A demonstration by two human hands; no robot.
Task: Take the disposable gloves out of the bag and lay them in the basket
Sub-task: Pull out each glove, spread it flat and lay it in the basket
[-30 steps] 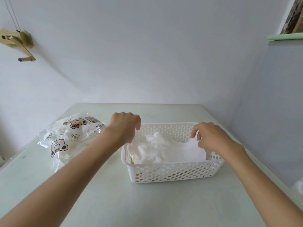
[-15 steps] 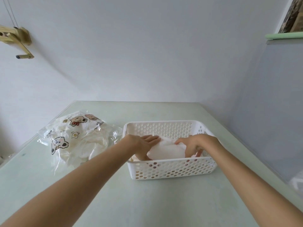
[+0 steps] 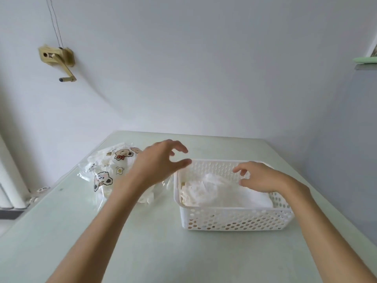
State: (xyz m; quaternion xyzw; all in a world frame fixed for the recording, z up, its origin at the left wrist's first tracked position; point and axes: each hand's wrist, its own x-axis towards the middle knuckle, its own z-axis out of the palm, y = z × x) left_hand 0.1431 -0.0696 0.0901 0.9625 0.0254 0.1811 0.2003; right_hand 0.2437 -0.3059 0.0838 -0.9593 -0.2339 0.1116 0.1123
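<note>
A white perforated basket point(image 3: 234, 221) stands on the pale green table, and a crumpled pile of thin white disposable gloves point(image 3: 220, 190) lies inside it. To its left lies the clear plastic bag point(image 3: 106, 172), printed with cartoon bears, with more white gloves inside. My left hand point(image 3: 159, 164) hovers above the basket's left rim and the bag's edge, fingers spread and loosely curled, holding nothing. My right hand point(image 3: 259, 176) is over the right part of the basket, just above the glove pile. Its thumb and forefinger are apart and its fingertips are at the top of the pile.
The table point(image 3: 142, 252) butts against a grey wall at the back and a grey panel on the right. A brass-coloured crank fitting point(image 3: 59, 58) is fixed to the wall up on the left. A white radiator stands past the table's left edge.
Half a second ago both hands pressed the gloves down inside the basket. Now both are lifted off the pile; the left has moved up and left toward the bag.
</note>
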